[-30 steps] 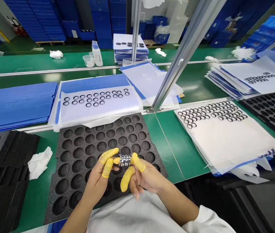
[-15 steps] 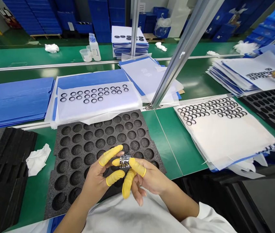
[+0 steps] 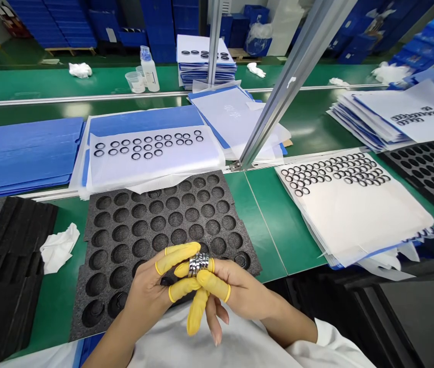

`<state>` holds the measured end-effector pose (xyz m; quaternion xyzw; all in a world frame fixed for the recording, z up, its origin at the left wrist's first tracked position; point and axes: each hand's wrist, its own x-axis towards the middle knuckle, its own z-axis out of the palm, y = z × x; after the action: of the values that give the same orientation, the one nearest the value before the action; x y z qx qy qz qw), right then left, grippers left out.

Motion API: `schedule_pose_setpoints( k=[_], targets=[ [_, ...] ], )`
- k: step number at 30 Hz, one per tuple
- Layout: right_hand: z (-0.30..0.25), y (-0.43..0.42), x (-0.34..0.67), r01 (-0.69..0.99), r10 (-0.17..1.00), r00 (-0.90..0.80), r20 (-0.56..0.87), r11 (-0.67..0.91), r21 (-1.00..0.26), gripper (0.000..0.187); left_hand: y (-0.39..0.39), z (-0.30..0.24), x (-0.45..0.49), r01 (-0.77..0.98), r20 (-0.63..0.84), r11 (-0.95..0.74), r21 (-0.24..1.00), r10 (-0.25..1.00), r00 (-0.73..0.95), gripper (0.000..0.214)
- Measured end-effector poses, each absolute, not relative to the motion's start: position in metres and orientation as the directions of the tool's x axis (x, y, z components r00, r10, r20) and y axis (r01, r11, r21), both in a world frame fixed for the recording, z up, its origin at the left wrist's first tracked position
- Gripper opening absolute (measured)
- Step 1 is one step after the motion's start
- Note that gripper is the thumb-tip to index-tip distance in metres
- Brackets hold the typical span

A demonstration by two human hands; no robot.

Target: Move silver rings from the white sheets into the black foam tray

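Note:
Between my two hands is a short stack of shiny metal rings [image 3: 198,264], lying sideways. My left hand [image 3: 163,278] wears yellow finger cots and pinches the stack from the left. From the right, my right hand [image 3: 232,286], also in yellow finger cots, closes its fingers on the same rings. Both hands are over the near part of a black foam tray [image 3: 145,209] with rows of round pockets. Most visible pockets look bare; a few, such as at the near left and right edge, hold dark rings. The hands hide some pockets.
White sheets with rows of black rings [image 3: 147,147] lie behind the tray, and another ring-covered sheet stack [image 3: 355,214] is at right. A metal post [image 3: 278,97] rises between them. Stacked black foam [image 3: 13,245] and a crumpled white cloth [image 3: 59,248] are at left.
Both hands have moved slightly down and toward me with the rings. My left fingers have closed in on the stack. At far right, another person's hand has left the view.

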<state>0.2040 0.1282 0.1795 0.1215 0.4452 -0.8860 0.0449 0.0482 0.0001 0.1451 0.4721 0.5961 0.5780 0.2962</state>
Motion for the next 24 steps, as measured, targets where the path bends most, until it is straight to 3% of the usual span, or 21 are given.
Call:
schedule_pose_setpoints(
  k=[12, 15, 18, 24],
  targets=[
    [0.171, 0.126, 0.206, 0.182, 0.031, -0.968, -0.248, -0.589, -0.788, 0.058, 0.001, 0.151, 0.05, 0.259, 0.284, -0.197, 0.945, 0.888, -0.362, 0.054],
    [0.174, 0.127, 0.206, 0.174, 0.022, -0.975, -0.22, -0.533, -0.828, 0.065, 0.004, 0.155, 0.049, 0.172, 0.253, -0.2, 0.965, 0.886, -0.389, 0.052],
    [0.176, 0.13, 0.206, 0.138, 0.02, -0.987, -0.16, -0.413, -0.9, 0.068, 0.005, 0.159, 0.05, -0.043, 0.147, -0.177, 0.983, 0.911, -0.385, 0.047],
    [0.176, 0.137, 0.204, -0.011, 0.063, -0.998, 0.015, 0.06, -0.998, 0.072, -0.002, 0.153, 0.052, -0.307, -0.03, -0.108, 0.946, 0.91, -0.414, 0.045]
  ],
)
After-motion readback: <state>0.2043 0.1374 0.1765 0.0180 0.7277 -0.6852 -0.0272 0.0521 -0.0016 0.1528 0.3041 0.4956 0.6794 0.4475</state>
